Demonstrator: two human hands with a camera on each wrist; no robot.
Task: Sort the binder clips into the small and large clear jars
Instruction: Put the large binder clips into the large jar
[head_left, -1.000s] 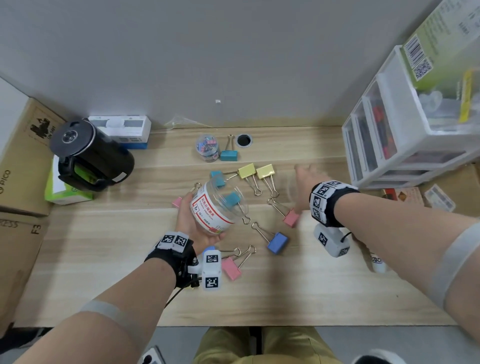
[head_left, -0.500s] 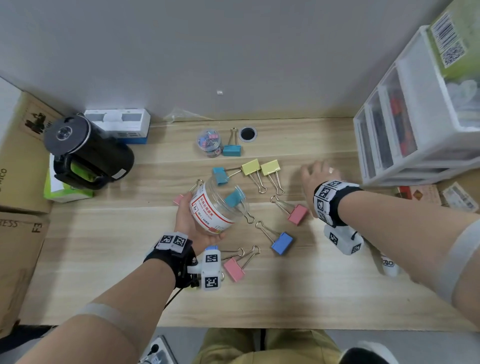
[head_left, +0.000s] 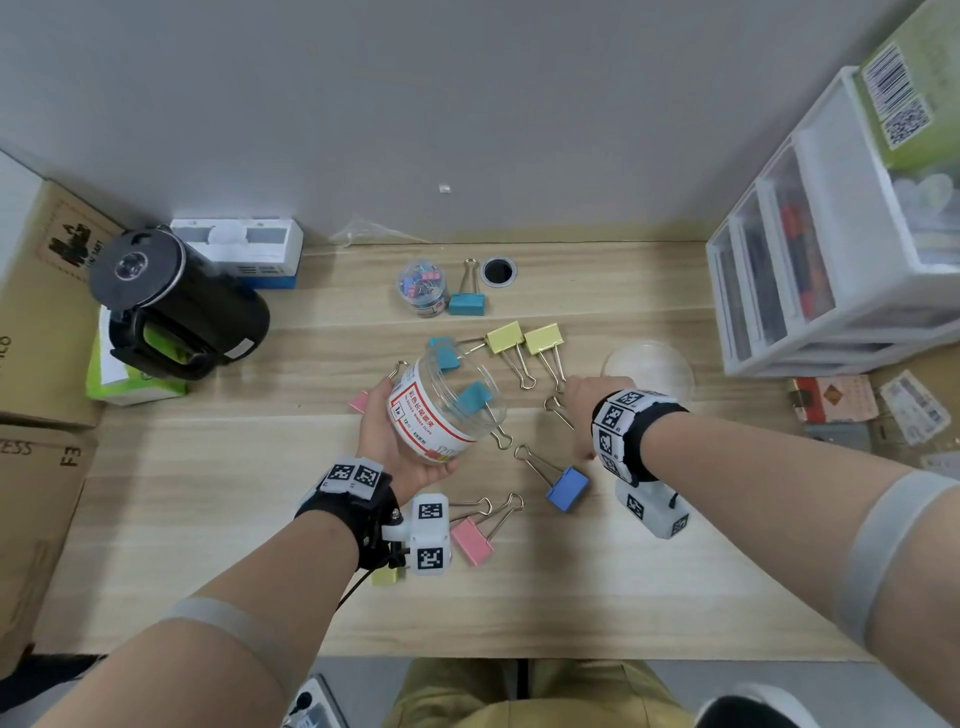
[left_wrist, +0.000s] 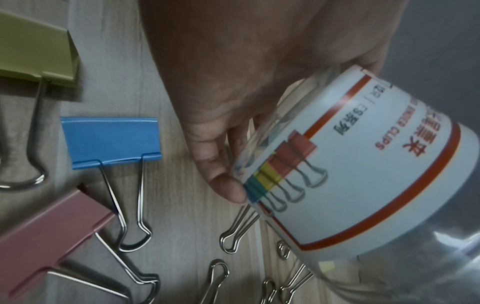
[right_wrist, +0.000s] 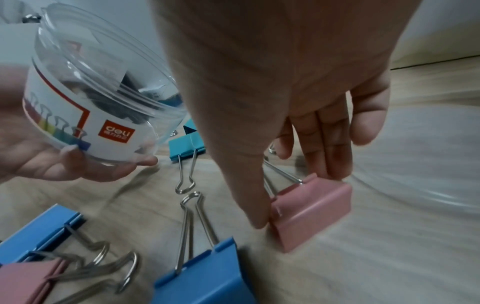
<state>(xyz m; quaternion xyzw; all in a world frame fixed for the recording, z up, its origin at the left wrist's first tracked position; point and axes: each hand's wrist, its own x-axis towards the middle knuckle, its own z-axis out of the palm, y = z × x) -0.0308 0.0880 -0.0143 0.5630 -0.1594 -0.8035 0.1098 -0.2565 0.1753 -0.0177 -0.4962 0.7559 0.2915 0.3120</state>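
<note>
— Where's the large jar?

— Lifted off the desk and tilted, mouth toward the far right. The left hand cups it from below, fingers curled round the labelled wall. A teal clip sits inside.

— And the right hand?

— Down on the desk at a pink clip. The thumb presses one side, the fingertips the other, so it's pinching the clip, which still rests on the wood.

— The small jar?

— Standing near the back wall, holding small clips, with another teal clip just beside it.

— What else is loose?

— Two yellow clips behind the large jar, a blue clip near the right wrist, and another pink clip by the left wrist. A clear lid lies to the right.
</note>
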